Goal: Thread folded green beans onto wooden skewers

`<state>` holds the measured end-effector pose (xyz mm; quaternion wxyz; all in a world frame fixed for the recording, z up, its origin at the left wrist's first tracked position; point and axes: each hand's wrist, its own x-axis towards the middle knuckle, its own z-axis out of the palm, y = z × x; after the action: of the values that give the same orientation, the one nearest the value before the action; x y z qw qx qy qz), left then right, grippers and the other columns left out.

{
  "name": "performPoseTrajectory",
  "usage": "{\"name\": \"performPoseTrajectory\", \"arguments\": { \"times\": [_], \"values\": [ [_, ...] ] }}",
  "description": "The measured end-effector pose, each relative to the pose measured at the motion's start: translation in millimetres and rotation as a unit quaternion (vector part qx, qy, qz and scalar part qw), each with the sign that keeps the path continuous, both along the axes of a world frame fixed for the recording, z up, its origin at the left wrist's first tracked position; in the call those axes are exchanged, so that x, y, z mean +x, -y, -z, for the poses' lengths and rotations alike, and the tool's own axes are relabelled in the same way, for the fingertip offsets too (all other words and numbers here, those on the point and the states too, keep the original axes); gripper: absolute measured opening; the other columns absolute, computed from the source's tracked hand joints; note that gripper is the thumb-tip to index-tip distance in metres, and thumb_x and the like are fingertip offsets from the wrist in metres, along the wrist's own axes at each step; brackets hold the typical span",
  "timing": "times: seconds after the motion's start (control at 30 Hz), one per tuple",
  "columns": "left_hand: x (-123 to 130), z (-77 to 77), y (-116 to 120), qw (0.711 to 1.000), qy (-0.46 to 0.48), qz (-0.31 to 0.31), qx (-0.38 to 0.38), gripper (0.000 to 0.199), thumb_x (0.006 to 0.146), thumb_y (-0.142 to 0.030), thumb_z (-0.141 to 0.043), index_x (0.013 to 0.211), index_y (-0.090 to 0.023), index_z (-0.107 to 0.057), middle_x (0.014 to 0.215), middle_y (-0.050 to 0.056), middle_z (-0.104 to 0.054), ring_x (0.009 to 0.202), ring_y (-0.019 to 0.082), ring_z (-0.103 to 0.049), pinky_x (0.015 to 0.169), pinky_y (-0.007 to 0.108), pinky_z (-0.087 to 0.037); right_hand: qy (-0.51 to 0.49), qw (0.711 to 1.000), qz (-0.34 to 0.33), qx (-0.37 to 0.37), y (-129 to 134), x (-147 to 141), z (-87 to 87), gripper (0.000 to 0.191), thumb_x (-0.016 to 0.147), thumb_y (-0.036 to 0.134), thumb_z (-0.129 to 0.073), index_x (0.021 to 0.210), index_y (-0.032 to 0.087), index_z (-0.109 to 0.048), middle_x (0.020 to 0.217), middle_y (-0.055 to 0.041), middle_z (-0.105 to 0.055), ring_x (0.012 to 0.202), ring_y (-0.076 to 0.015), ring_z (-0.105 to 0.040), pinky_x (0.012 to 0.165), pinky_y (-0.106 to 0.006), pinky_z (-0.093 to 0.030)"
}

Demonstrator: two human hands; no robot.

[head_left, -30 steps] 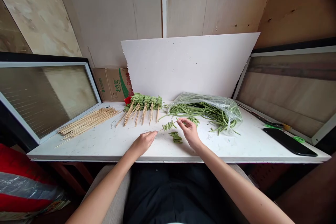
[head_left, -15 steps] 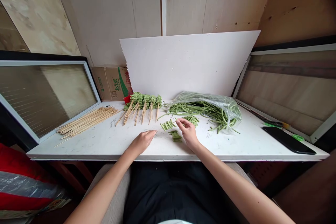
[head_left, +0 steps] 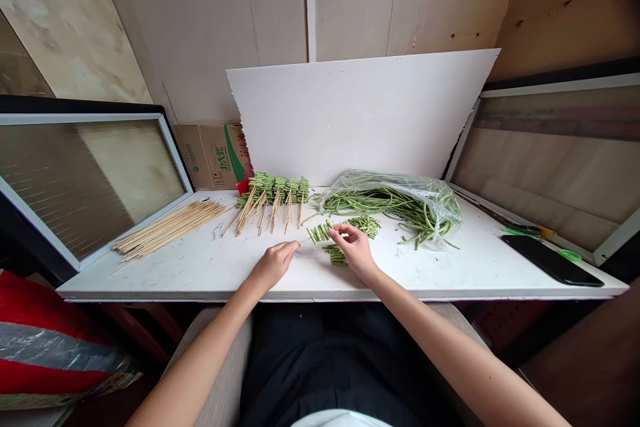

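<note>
My left hand point(head_left: 274, 265) is closed on the bare end of a thin bamboo skewer point(head_left: 304, 240), just above the table. Several short cut pieces of long green bean point(head_left: 318, 233) sit side by side across that skewer. At its far end, my right hand point(head_left: 354, 250) pinches with thumb and forefinger at the last bean piece, which the fingers partly hide. Below the skewer lies a row of cut bean pieces point(head_left: 336, 255), partly covered by my right hand. Behind that hand is a loose heap of cut bean pieces point(head_left: 367, 225).
Filled bean skewers point(head_left: 277, 192) are stacked at the back, near a cardboard box point(head_left: 215, 157). Bare skewers point(head_left: 170, 227) lie at left. A clear plastic bag point(head_left: 400, 183) holds long beans point(head_left: 375, 201). A black phone point(head_left: 550, 260) and scissors point(head_left: 510, 221) lie at right.
My right hand has shifted slightly left, up against the bean pieces on the skewer. My left hand has stayed nearly in place, still at the skewer's end. The view has tilted slightly.
</note>
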<state>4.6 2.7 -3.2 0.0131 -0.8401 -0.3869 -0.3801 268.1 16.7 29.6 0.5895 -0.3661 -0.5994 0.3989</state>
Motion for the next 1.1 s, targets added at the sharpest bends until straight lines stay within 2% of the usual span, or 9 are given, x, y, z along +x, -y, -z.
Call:
{"name": "performPoseTrajectory", "arguments": {
  "times": [0.23, 0.43, 0.53, 0.6, 0.7, 0.8, 0.97, 1.03, 1.1],
  "values": [
    [-0.3, 1.3, -0.4, 1.000, -0.004, -0.003, 0.007, 0.026, 0.107, -0.021, -0.046, 0.119, -0.020, -0.070, 0.112, 0.010, -0.077, 0.100, 0.021, -0.075, 0.088, 0.032, -0.061, 0.009, 1.000, -0.003, -0.015, -8.3, 1.2, 8.4, 0.039, 0.082, 0.059, -0.077, 0.082, 0.021, -0.072, 0.089, -0.0046, -0.069, 0.083, -0.0206, -0.060, 0.083, -0.034, -0.047],
    [-0.1, 0.8, -1.3, 1.000, -0.019, 0.000, 0.020, 0.027, 0.106, -0.018, -0.047, 0.120, -0.021, -0.070, 0.110, 0.010, -0.077, 0.098, 0.021, -0.076, 0.086, 0.031, -0.061, 0.016, 0.999, 0.026, -0.027, -12.1, 1.2, 13.2, 0.045, 0.077, 0.063, -0.080, 0.081, 0.019, -0.071, 0.091, -0.0074, -0.072, 0.080, -0.0217, -0.062, 0.073, -0.033, -0.048],
    [-0.8, 1.5, -2.0, 1.000, -0.021, -0.003, 0.020, 0.027, 0.106, -0.017, -0.047, 0.120, -0.021, -0.070, 0.111, 0.010, -0.077, 0.099, 0.022, -0.076, 0.086, 0.031, -0.061, 0.027, 0.999, 0.026, -0.035, -10.0, 2.9, 7.6, 0.046, 0.076, 0.064, -0.080, 0.081, 0.019, -0.071, 0.091, -0.0085, -0.073, 0.080, -0.0222, -0.064, 0.071, -0.033, -0.048],
    [-1.3, 2.0, -2.6, 1.000, -0.014, -0.004, 0.016, 0.027, 0.106, -0.018, -0.047, 0.120, -0.021, -0.070, 0.112, 0.010, -0.077, 0.100, 0.022, -0.075, 0.086, 0.031, -0.061, 0.055, 0.998, -0.001, -0.026, -9.8, 7.9, 0.2, 0.044, 0.080, 0.062, -0.079, 0.082, 0.019, -0.072, 0.091, -0.0081, -0.074, 0.082, -0.0224, -0.066, 0.073, -0.033, -0.049],
    [-2.0, 2.2, -3.3, 1.000, 0.012, -0.013, 0.011, 0.026, 0.107, -0.022, -0.047, 0.119, -0.020, -0.070, 0.113, 0.010, -0.077, 0.102, 0.022, -0.075, 0.088, 0.032, -0.061, 0.132, 0.990, -0.038, 0.008, -14.5, 21.7, -11.2, 0.040, 0.087, 0.059, -0.073, 0.095, 0.021, -0.076, 0.102, -0.0091, -0.076, 0.090, -0.0243, -0.069, 0.077, -0.034, -0.051],
    [-2.6, 1.9, -3.8, 0.999, 0.034, -0.026, 0.005, 0.026, 0.107, -0.024, -0.046, 0.118, -0.020, -0.070, 0.111, 0.010, -0.078, 0.100, 0.022, -0.075, 0.087, 0.032, -0.060, 0.246, 0.966, -0.022, 0.069, -23.8, 37.6, -14.7, 0.035, 0.097, 0.053, -0.063, 0.107, 0.023, -0.078, 0.114, -0.0108, -0.076, 0.099, -0.0269, -0.068, 0.080, -0.037, -0.051],
    [-2.8, 1.0, -3.5, 0.998, 0.040, -0.037, -0.011, 0.027, 0.108, -0.027, -0.045, 0.116, -0.021, -0.069, 0.111, 0.010, -0.077, 0.100, 0.022, -0.075, 0.084, 0.031, -0.060, 0.455, 0.873, 0.030, 0.176, -32.3, 49.1, -0.1, 0.025, 0.099, 0.035, -0.060, 0.100, 0.022, -0.081, 0.096, -0.0127, -0.074, 0.097, -0.0304, -0.060, 0.089, -0.043, -0.047],
    [-2.4, 0.7, -3.3, 0.998, 0.040, -0.037, -0.018, 0.027, 0.108, -0.028, -0.044, 0.116, -0.020, -0.069, 0.111, 0.010, -0.077, 0.100, 0.022, -0.075, 0.084, 0.031, -0.060, 0.486, 0.855, 0.029, 0.181, -31.7, 47.8, 5.8, 0.024, 0.098, 0.031, -0.060, 0.098, 0.021, -0.082, 0.096, -0.0131, -0.073, 0.097, -0.0306, -0.058, 0.085, -0.041, -0.047],
    [-1.9, 0.6, -3.4, 0.998, 0.041, -0.034, -0.022, 0.028, 0.109, -0.029, -0.043, 0.116, -0.020, -0.069, 0.111, 0.010, -0.077, 0.099, 0.022, -0.075, 0.084, 0.031, -0.060, 0.491, 0.853, 0.028, 0.176, -30.8, 45.4, 9.2, 0.023, 0.098, 0.029, -0.060, 0.095, 0.020, -0.081, 0.096, -0.0136, -0.072, 0.098, -0.0307, -0.057, 0.084, -0.040, -0.047]
  ]
}}
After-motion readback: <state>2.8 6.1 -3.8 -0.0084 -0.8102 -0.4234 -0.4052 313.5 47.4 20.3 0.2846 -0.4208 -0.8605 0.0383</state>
